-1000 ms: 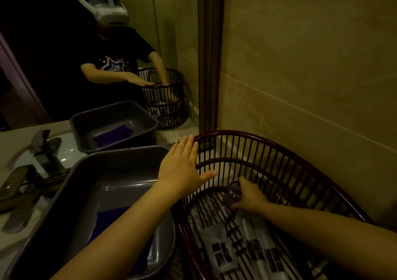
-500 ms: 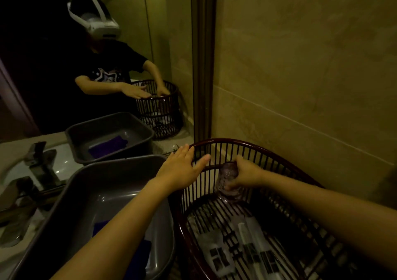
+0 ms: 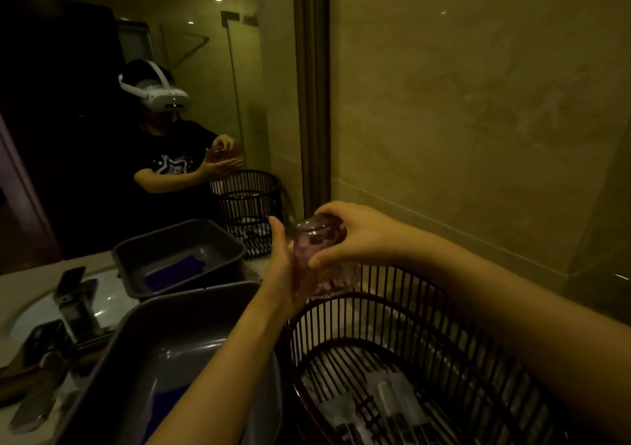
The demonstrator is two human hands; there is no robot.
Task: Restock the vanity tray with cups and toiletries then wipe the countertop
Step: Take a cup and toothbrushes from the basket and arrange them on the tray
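A clear, pink-tinted glass cup [image 3: 320, 241] is held tilted in the air above the back rim of the dark slatted basket [image 3: 431, 311]. My right hand [image 3: 362, 236] grips it from above, fingers wrapped round its upper end. My left hand [image 3: 281, 268] is open, its palm flat against the cup's left side with the fingers pointing up. Wrapped toiletry packets [image 3: 392, 400] lie on the basket's floor. To the left of the basket stands a grey plastic tray [image 3: 136, 349] with a purple cloth [image 3: 164, 407] in it, partly hidden by my left forearm.
A mirror [image 3: 136, 137] runs along the back and repeats the tray, the basket and me. The metal faucet [image 3: 51, 338] and the white basin [image 3: 30, 311] are at the far left. A tiled wall [image 3: 478, 120] closes the right side, just behind the basket.
My right hand has lifted the cup from the basket's floor up above the rim. My left hand has left the basket's rim and risen against the cup's side. The view has tilted up.
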